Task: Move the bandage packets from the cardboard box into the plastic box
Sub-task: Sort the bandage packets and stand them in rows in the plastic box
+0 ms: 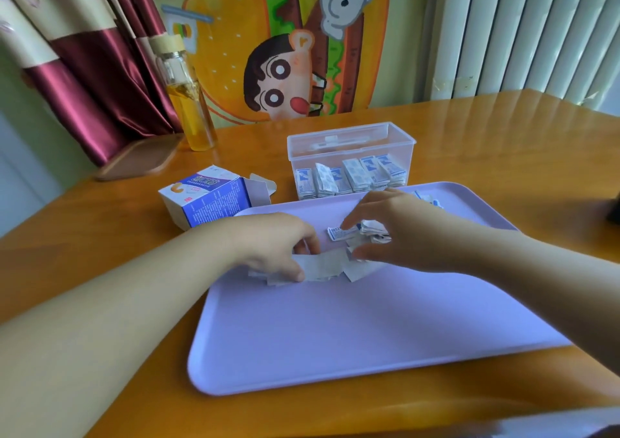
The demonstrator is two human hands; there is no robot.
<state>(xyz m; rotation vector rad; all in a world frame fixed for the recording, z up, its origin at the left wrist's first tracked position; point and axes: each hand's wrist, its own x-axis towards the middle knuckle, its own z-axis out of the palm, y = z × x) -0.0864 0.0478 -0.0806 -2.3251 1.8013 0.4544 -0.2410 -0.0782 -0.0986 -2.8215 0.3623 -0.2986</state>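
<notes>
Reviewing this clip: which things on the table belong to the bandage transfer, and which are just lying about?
In the job: cardboard box, plastic box holding stacked packets, loose packets on the purple tray, left hand gripping some, right hand over the pile.
Lying about: glass bottle of yellow liquid, wooden board beside it.

Head view, forward and down, close over tray (335, 353)
</notes>
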